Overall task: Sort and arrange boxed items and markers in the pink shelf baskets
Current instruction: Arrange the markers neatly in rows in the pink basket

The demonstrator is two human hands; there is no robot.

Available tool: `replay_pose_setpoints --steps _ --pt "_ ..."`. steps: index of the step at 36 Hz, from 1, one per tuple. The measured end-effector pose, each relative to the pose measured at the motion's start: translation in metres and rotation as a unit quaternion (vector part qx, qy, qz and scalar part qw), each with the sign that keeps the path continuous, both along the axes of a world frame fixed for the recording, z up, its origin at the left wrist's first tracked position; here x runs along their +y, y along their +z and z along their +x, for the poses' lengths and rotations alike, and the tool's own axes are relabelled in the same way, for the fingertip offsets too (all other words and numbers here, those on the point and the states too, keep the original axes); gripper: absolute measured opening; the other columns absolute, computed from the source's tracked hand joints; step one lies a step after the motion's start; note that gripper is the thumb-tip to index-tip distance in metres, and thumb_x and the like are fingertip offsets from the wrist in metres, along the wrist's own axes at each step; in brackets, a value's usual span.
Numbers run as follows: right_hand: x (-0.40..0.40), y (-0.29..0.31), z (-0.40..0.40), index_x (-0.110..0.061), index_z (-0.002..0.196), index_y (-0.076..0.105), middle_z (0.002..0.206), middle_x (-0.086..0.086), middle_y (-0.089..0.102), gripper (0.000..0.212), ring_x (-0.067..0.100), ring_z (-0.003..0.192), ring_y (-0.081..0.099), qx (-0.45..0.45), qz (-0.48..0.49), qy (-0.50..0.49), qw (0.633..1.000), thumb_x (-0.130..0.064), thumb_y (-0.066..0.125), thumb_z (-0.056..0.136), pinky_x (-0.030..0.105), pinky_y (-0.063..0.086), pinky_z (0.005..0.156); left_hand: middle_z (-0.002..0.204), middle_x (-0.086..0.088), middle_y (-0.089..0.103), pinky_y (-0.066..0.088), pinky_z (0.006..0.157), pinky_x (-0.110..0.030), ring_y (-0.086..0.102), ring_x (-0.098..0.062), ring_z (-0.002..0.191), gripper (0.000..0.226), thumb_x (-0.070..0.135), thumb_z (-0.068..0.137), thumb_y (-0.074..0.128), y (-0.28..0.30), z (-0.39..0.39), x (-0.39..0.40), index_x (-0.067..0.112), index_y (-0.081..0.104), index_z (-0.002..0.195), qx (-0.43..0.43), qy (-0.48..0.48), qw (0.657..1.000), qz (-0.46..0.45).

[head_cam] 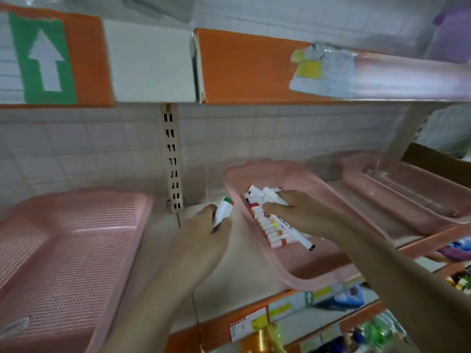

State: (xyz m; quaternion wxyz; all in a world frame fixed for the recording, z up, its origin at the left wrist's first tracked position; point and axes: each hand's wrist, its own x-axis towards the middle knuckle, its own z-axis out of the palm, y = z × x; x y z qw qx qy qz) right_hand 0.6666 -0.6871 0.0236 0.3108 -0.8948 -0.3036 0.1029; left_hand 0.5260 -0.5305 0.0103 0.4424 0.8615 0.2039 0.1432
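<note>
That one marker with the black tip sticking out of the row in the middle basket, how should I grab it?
Pinch the black-tipped marker around its white barrel near the free tip end, coming from above on the front side. It lies slanted on top of the row of markers in the middle pink basket, so that end is clear. Its far end runs under the right hand.

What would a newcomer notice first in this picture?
Probably the row of white markers in the middle pink basket, where the right hand rests on them. Just left of that basket, the left hand grips a few markers with green and red caps. Above hangs an orange shelf edge with a green arrow sign.
</note>
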Motion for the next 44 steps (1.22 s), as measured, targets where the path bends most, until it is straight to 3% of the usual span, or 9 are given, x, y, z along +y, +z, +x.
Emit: replay_pose_setpoints --steps 6,12,16,19,23,28,32,36,44 --pt "-0.022 0.004 0.03 -0.029 0.076 0.066 0.058 -0.018 0.059 0.02 -0.006 0.049 0.05 0.039 -0.003 0.049 0.998 -0.042 0.06 0.091 0.015 0.036 0.052 0.075 -0.007 0.058 0.041 0.047 -0.022 0.048 -0.015 0.047 0.023 0.03 0.096 0.046 0.011 0.016 -0.022 0.011 0.052 0.084 0.01 0.035 0.999 0.028" --pt "-0.045 0.001 0.056 -0.012 0.088 0.066 0.045 -0.018 0.055 0.025 -0.002 0.042 0.049 0.043 -0.037 0.124 0.991 -0.037 0.062 0.092 0.01 0.037 0.045 0.071 -0.008 0.054 0.041 0.047 -0.028 0.046 -0.02 0.048 0.019 0.027 0.096 0.046 -0.002 0.039 -0.053 0.014 0.052 0.082 0.006 0.062 0.998 -0.013" --pt "-0.057 -0.006 0.073 -0.003 0.081 0.061 0.062 -0.001 0.059 0.032 0.006 0.05 0.05 0.031 -0.071 0.179 0.981 -0.032 0.073 0.084 0.017 0.037 0.049 0.07 -0.008 0.052 0.041 0.047 -0.027 0.045 -0.019 0.045 0.018 0.026 0.094 0.044 -0.01 0.05 -0.07 0.012 0.055 0.096 0.023 0.059 0.998 -0.019" --pt "-0.061 -0.02 0.082 -0.008 0.071 0.051 0.069 0.001 0.052 0.038 0.014 0.062 0.048 -0.08 -0.153 0.209 0.963 -0.034 0.078 0.077 0.027 0.033 0.055 0.071 -0.008 0.052 0.041 0.048 -0.028 0.044 -0.018 0.046 0.018 0.027 0.094 0.044 -0.013 0.053 -0.077 0.01 0.052 0.092 0.033 0.075 0.996 -0.019" --pt "-0.061 -0.045 0.088 -0.016 0.079 0.06 0.084 0.0 0.066 0.029 0.017 0.078 0.06 -0.171 -0.212 0.267 0.924 -0.04 0.076 0.077 0.033 0.051 0.071 0.075 -0.01 0.057 0.043 0.05 -0.029 0.047 -0.018 0.046 0.022 0.028 0.094 0.044 -0.014 0.056 -0.079 0.009 0.053 0.097 0.047 0.095 0.994 0.003" --pt "-0.056 -0.062 0.087 -0.023 0.107 0.066 0.096 -0.002 0.066 0.031 0.019 0.091 0.063 -0.219 -0.229 0.306 0.898 -0.041 0.069 0.082 0.036 0.053 0.076 0.088 -0.019 0.064 0.044 0.05 -0.03 0.048 -0.018 0.047 0.024 0.028 0.095 0.044 -0.014 0.063 -0.078 0.008 0.054 0.101 0.053 0.101 0.993 0.026" --pt "-0.052 -0.064 0.092 -0.023 0.117 0.064 0.106 -0.001 0.066 0.038 0.021 0.099 0.062 -0.235 -0.244 0.318 0.886 -0.038 0.068 0.082 0.038 0.052 0.08 0.08 -0.015 0.057 0.043 0.047 -0.028 0.046 -0.018 0.045 0.024 0.026 0.095 0.044 -0.015 0.067 -0.074 0.007 0.054 0.104 0.043 0.103 0.994 0.021" --pt "-0.055 -0.064 0.102 -0.025 0.076 0.054 0.084 -0.002 0.064 0.016 0.018 0.078 0.061 -0.209 -0.24 0.298 0.9 -0.029 0.07 0.078 0.036 0.053 0.069 0.072 -0.008 0.051 0.043 0.047 -0.027 0.045 -0.018 0.044 0.021 0.025 0.094 0.044 -0.015 0.073 -0.07 0.006 0.052 0.095 0.043 0.1 0.994 0.025" --pt "-0.059 -0.071 0.112 -0.025 0.079 0.056 0.081 0.0 0.064 0.015 0.017 0.074 0.062 -0.184 -0.248 0.274 0.911 -0.029 0.07 0.079 0.028 0.05 0.062 0.073 -0.009 0.053 0.042 0.046 -0.026 0.045 -0.017 0.044 0.022 0.027 0.095 0.044 -0.019 0.077 -0.068 0.006 0.052 0.096 0.052 0.096 0.994 0.017"
